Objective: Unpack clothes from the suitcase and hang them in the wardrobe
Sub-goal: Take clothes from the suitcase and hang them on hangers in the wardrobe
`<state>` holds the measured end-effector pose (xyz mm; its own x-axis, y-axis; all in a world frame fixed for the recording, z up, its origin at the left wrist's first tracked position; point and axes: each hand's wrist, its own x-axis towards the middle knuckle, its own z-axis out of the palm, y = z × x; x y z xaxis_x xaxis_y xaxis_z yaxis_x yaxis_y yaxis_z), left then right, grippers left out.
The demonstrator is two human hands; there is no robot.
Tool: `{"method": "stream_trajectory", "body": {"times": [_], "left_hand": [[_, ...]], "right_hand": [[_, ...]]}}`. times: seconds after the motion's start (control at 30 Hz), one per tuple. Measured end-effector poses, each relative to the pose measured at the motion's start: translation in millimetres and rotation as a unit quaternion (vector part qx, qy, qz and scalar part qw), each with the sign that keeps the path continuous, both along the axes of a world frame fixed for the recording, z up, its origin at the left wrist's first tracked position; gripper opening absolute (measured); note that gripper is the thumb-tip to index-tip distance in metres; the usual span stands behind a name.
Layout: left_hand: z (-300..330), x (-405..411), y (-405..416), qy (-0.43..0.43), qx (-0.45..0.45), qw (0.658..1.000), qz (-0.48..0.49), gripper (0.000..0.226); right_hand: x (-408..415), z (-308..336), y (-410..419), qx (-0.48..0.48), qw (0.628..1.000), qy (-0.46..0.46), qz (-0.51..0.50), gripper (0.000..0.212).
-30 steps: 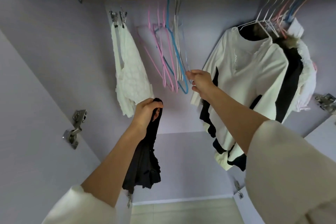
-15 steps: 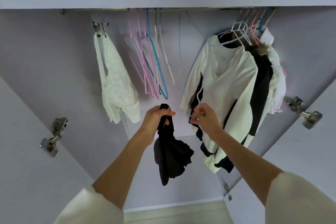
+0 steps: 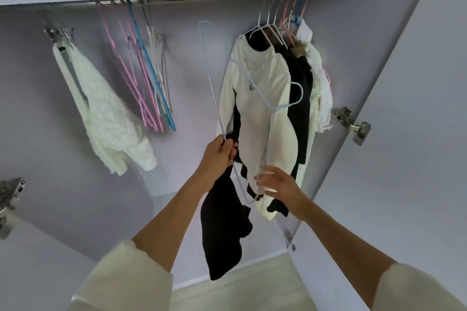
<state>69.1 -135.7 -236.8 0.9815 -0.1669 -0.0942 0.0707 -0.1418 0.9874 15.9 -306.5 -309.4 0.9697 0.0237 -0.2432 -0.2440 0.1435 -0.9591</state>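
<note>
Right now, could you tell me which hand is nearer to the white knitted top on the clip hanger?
Left. The left hand is just right of the white knitted top; the right hand is farther right.

right hand (image 3: 275, 185) motion-blurred

My left hand (image 3: 218, 153) and right hand (image 3: 278, 185) bare, forearms bare; loose cream sleeves (image 3: 121, 278) pushed up both arms.

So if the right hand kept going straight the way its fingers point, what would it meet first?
The right hand points left, its fingers already at the pale blue hanger. Just beyond hangs the black garment held by the left hand; depth is unclear.
</note>
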Motion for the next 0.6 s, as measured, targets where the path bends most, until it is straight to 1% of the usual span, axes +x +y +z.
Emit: {"method": "stream_trajectory", "body": {"times": [0.03, 0.07, 0.17, 0.23, 0.27, 0.3, 0.37, 0.47, 0.6], "left_hand": [[1.3, -2.5, 0.9, -0.001, 0.012, 1.0, -0.023, 0.021], [2.3, -4.7, 3.4, -0.001, 0.024, 0.999, -0.043, 0.019], [4.0, -14.0, 15.6, 0.008, 0.048, 0.994, -0.097, 0.019], [4.2, -18.7, 26.2, 0.011, 0.078, 0.988, -0.135, 0.022], [4.8, -20.1, 31.2, 0.011, 0.081, 0.986, -0.146, 0.021], [6.0, -21.4, 35.8, 0.011, 0.069, 0.987, -0.144, 0.019], [11.1, -22.3, 45.2, 0.015, 0.026, 0.994, -0.102, 0.019], [21.7, -22.0, 62.0, 0.006, -0.053, 0.999, -0.003, 0.016], [38.6, -21.1, 86.5, -0.035, -0.093, 0.988, 0.115, 0.015]], "right_hand": [[5.5, 9.5, -2.3, 0.041, 0.999, -0.009, -0.025, 0.032], [11.4, 20.5, -4.1, 0.083, 0.995, -0.014, -0.054, 0.031], [26.1, 50.2, -4.0, 0.197, 0.972, -0.012, -0.128, 0.009], [35.4, 58.5, 0.8, 0.246, 0.955, 0.001, -0.163, 0.023], [40.4, 59.6, 5.3, 0.25, 0.951, 0.005, -0.183, 0.029], [44.6, 59.3, 11.4, 0.238, 0.95, 0.005, -0.201, 0.031], [49.0, 55.5, 25.0, 0.192, 0.954, -0.006, -0.231, 0.03], [45.6, 40.2, 37.2, 0.106, 0.96, -0.019, -0.257, 0.031], [33.3, 23.5, 45.0, -0.025, 0.964, -0.023, -0.264, 0.029]]}}
